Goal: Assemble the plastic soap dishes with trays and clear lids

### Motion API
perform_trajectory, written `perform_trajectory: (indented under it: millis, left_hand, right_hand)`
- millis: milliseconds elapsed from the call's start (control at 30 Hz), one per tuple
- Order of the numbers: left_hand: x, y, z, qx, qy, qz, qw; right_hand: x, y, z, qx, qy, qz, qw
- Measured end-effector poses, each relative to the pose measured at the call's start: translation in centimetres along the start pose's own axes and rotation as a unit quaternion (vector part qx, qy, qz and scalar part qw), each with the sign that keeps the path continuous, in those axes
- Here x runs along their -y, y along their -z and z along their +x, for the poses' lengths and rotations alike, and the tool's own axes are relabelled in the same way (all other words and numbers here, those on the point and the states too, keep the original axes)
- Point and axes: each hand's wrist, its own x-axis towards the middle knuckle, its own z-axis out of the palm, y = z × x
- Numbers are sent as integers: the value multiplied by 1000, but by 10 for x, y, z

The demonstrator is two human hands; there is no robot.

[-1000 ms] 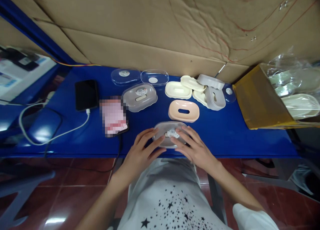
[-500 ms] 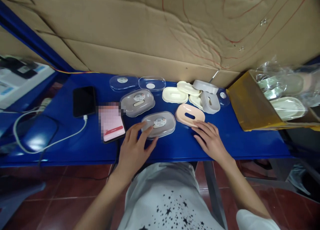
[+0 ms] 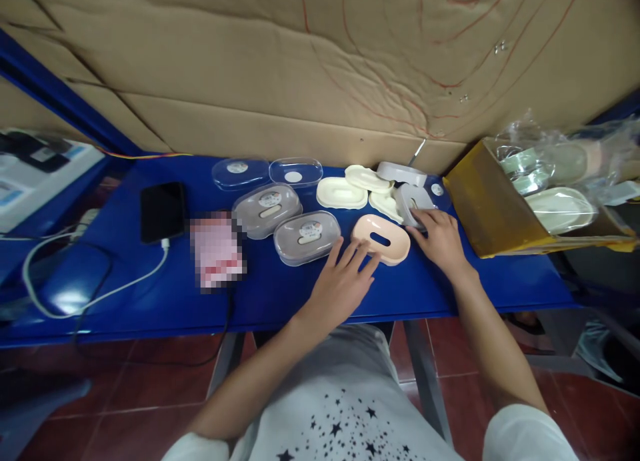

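My left hand (image 3: 344, 286) lies on the blue table (image 3: 280, 307) with its fingers spread, the fingertips at or very near the lower left edge of a peach soap dish (image 3: 395, 249). To the left of that hand is a grey soap dish with a clear lid (image 3: 307, 238). My right hand (image 3: 440, 241) has its fingers on a grey soap dish (image 3: 413, 204), which leans among cream soap dishes (image 3: 341, 194). My fingers hide part of the grey dish.
A second lidded dish (image 3: 267, 211) and clear lids (image 3: 295, 172) stand behind. At left lie a black phone (image 3: 163, 212) on a white cable (image 3: 100, 294) and a pixelated phone (image 3: 217, 251). At right stands a yellow cardboard box (image 3: 493, 204) holding bagged dishes (image 3: 560, 207).
The lidded dish has moved from in front of me up beside the others. My right hand has moved from the peach dish to the grey dish, and my left hand has gone right.
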Motion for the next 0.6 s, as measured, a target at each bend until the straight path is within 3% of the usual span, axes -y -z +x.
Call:
perform_trajectory:
  millis: [167,333,600]
  left_hand:
    - [3,-5,-15,-19,18,17,1000]
    - [-5,-2,-26,-1,83,25,996]
    - [6,-15,2,-16,171,38,984]
  right_hand:
    - [1,5,-9,-24,14,-22,999]
    - [21,-3,0,10,64,-21,998]
    - [24,-3,-14,51,70,-41,995]
